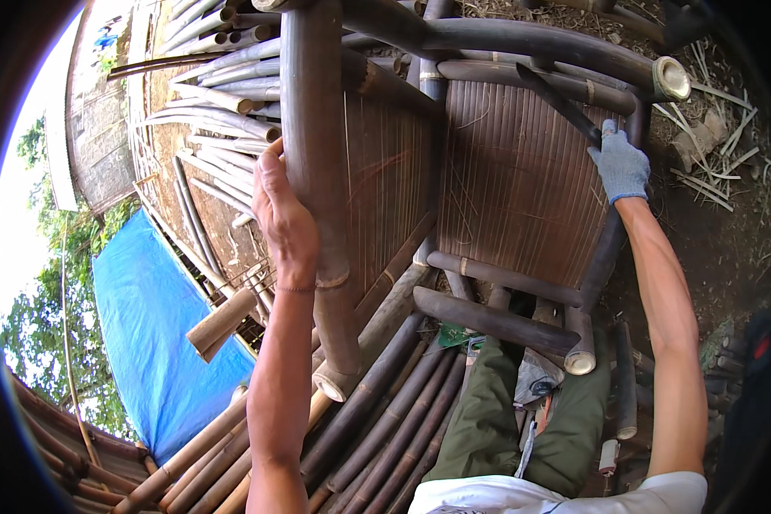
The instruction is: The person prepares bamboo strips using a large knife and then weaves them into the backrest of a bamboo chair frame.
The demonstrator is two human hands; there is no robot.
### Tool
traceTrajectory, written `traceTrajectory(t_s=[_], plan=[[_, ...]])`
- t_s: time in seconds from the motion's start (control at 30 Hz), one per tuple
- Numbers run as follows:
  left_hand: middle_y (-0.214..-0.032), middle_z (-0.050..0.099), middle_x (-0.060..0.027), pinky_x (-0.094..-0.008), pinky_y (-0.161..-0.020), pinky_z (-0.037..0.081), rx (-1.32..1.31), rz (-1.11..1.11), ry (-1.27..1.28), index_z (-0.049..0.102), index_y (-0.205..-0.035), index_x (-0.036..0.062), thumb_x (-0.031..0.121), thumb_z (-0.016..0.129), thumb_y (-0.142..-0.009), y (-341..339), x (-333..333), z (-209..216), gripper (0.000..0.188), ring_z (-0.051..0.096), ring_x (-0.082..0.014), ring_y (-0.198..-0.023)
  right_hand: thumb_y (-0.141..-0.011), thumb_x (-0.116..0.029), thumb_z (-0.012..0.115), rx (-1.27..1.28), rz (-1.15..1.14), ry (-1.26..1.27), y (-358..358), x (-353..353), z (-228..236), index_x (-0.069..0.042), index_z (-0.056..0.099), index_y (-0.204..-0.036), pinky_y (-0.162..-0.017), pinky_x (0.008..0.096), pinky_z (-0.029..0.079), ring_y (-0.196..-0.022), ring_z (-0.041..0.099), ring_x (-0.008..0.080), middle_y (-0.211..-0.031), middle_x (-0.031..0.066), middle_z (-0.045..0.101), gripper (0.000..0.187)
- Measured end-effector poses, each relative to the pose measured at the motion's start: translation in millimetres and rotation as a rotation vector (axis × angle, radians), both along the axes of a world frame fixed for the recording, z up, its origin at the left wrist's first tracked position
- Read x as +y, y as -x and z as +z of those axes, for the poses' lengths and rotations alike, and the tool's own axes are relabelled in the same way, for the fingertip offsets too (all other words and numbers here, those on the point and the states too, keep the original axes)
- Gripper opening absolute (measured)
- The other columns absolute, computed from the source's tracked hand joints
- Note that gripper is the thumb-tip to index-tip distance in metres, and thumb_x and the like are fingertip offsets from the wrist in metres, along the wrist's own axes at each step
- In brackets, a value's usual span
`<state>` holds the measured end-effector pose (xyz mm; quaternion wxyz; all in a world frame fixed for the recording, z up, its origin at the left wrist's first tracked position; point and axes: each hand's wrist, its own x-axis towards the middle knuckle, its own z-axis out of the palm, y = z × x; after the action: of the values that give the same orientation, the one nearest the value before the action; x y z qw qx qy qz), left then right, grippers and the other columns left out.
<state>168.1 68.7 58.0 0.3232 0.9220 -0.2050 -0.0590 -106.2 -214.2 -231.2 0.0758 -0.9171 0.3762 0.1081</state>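
Observation:
A dark bamboo chair with slatted panels stands tilted in front of me. My left hand, bare, presses against the left side of its thick bamboo post. Most of the fingers pass behind the post, out of sight, and the hand looks closed round it. In a grey-blue knit glove, my right hand is closed on a machete. The dark blade points up and left, over the slatted panel near the chair's curved rail. The machete's handle is mostly hidden in the glove.
Long bamboo poles lie at lower left beside my legs. More cut poles are stacked at the far left, by a blue tarp. Bamboo shavings litter the dirt at right. A short bamboo piece juts out near my left forearm.

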Motion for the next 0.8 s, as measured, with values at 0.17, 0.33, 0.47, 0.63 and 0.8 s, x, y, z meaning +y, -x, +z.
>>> traceTrajectory(t_s=[0.17, 0.33, 0.47, 0.63, 0.8], plan=[[-0.12, 0.065, -0.0143, -0.0346, -0.097, 0.046, 0.241, 0.043, 0.128, 0.054, -0.137, -0.0028, 0.047, 0.027, -0.109, 9, -11, 8, 0.064, 0.059, -0.0207, -0.11, -0.088, -0.039, 0.071, -0.036, -0.046, 0.072, -8, 12, -2, -0.008, 0.055, -0.128, -0.065, 0.0468, 0.058, -0.076, 0.071, 0.0336, -0.105, 0.0142, 0.062, 0.053], [-0.138, 0.051, -0.0175, -0.0414, -0.11, 0.04, 0.038, -0.07, 0.246, 0.056, -0.134, -0.0016, 0.021, 0.049, -0.098, 15, -3, 11, 0.043, 0.049, -0.0275, -0.129, -0.085, -0.019, 0.065, -0.708, -0.032, -0.269, -59, 97, 98, -0.01, 0.057, -0.131, -0.105, 0.0448, 0.046, -0.12, 0.056, 0.0362, -0.128, 0.0168, 0.058, 0.048], [-0.155, 0.032, -0.0203, -0.05, -0.12, 0.029, -0.413, -0.58, -0.348, 0.064, -0.128, 0.0047, -0.002, 0.061, -0.072, 23, -5, 15, 0.056, 0.029, -0.04, -0.147, -0.08, -0.022, 0.072, -0.653, -0.022, -0.584, -96, 133, 167, -0.013, 0.052, -0.141, -0.115, 0.044, 0.038, -0.135, 0.044, 0.0352, -0.142, 0.0152, 0.05, 0.064], [-0.163, 0.024, -0.0175, -0.0558, -0.123, 0.018, -0.442, -0.754, -0.808, 0.066, -0.123, 0.0075, 0.009, 0.076, -0.071, 17, -45, 25, 0.053, 0.014, -0.0436, -0.152, -0.078, -0.026, 0.08, -0.639, -0.014, -0.83, -130, 131, 162, -0.015, 0.052, -0.143, -0.118, 0.043, 0.036, -0.139, 0.04, 0.0357, -0.15, 0.0143, 0.043, 0.071], [-0.163, 0.024, -0.0159, -0.0539, -0.124, 0.018, -0.316, -0.823, -0.867, 0.067, -0.124, 0.0126, 0.016, 0.086, -0.068, 12, -45, 36, 0.059, 0.014, -0.041, -0.153, -0.082, -0.036, 0.077, -0.74, 0.151, -0.919, -151, 133, 147, -0.021, 0.066, -0.131, -0.116, 0.0436, 0.037, -0.138, 0.042, 0.0351, -0.146, 0.0139, 0.049, 0.052]])
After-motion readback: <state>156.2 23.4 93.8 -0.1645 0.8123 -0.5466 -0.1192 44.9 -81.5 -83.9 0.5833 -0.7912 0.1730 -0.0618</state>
